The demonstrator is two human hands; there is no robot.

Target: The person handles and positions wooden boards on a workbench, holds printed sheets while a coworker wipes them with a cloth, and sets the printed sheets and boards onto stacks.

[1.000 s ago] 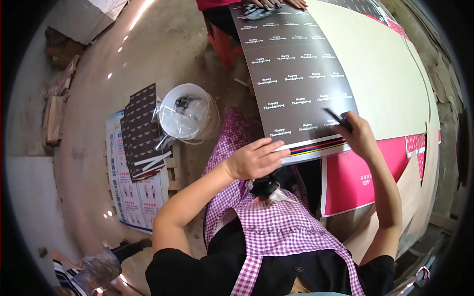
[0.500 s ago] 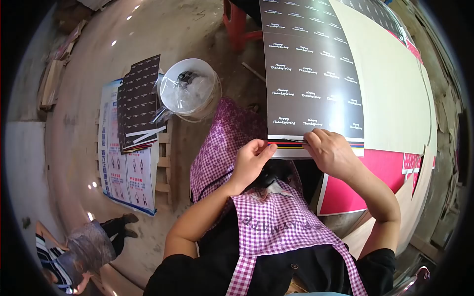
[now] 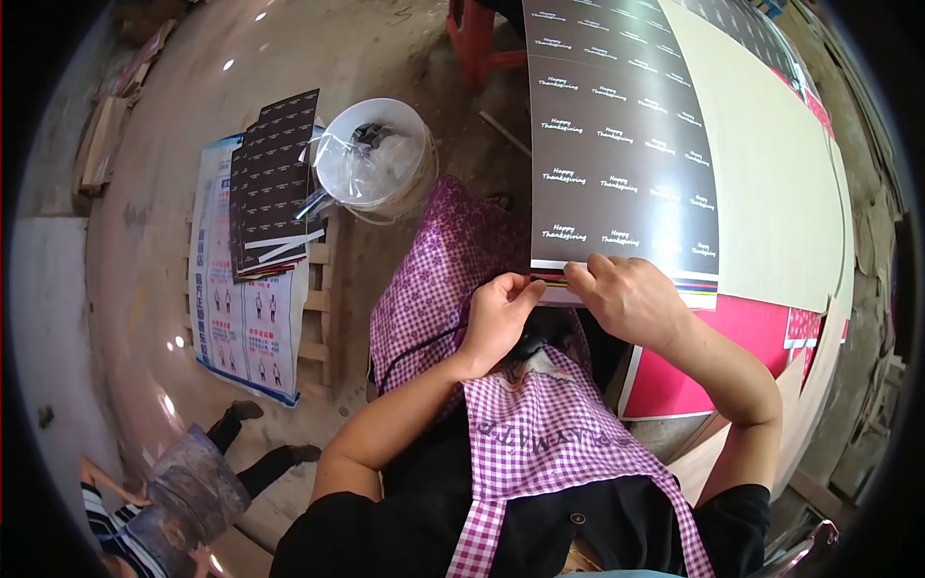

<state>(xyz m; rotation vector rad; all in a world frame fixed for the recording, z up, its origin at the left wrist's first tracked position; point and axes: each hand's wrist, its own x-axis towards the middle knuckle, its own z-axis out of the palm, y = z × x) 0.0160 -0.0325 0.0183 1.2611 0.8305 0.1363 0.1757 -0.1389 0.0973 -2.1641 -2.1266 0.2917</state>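
Observation:
A dark printed sheet (image 3: pixel 617 125) with rows of white "Happy Thanksgiving" lettering lies before me, its near edge white with thin coloured stripes. At that edge's left corner, my left hand (image 3: pixel 496 323) is closed, thumb and forefinger pinching the sheet. My right hand (image 3: pixel 631 301) is bent over the same striped edge, a little right of the left one, with its fingertips pressed together on it. Whether the right fingers also hold a thin strip is hidden. Below both hands is a purple checked apron (image 3: pixel 549 424).
Beside the sheet is a pale board (image 3: pixel 771 183), with pink printed sheets (image 3: pixel 684 371) below it. To the left stand a white bucket (image 3: pixel 424 183) holding clear plastic and a stack of dark printed sheets (image 3: pixel 275 173) on a poster (image 3: pixel 226 337). Another person (image 3: pixel 193 491) is at lower left.
My right hand has slid left along the striped edge, closer to my left hand. The view has shifted slightly. The other person's legs have moved apart.

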